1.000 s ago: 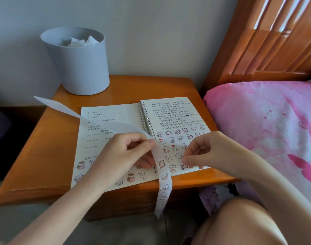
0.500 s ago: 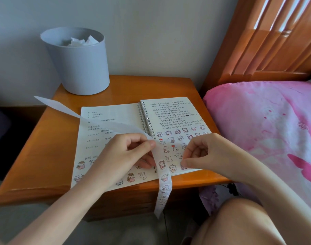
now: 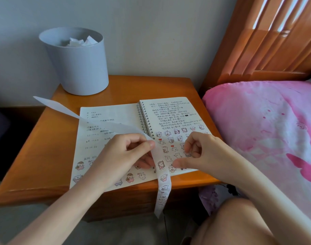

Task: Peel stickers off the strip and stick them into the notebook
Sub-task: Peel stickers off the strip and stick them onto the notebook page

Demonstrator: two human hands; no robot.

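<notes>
While left hand [image 3: 123, 156] pinches white cartoon-sticker strip [image 3: 164, 177], right hand [image 3: 204, 152] curled, thumb on notebook [image 3: 116, 114]

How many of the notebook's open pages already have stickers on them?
2. The left page carries them along its bottom, partly hidden by the left hand; the right page has rows under the handwriting, some behind the right hand.

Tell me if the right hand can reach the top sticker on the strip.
Probably yes: the right hand has its thumb right beside that sticker, nothing between them, and the left hand pinches the strip just above it.
</notes>
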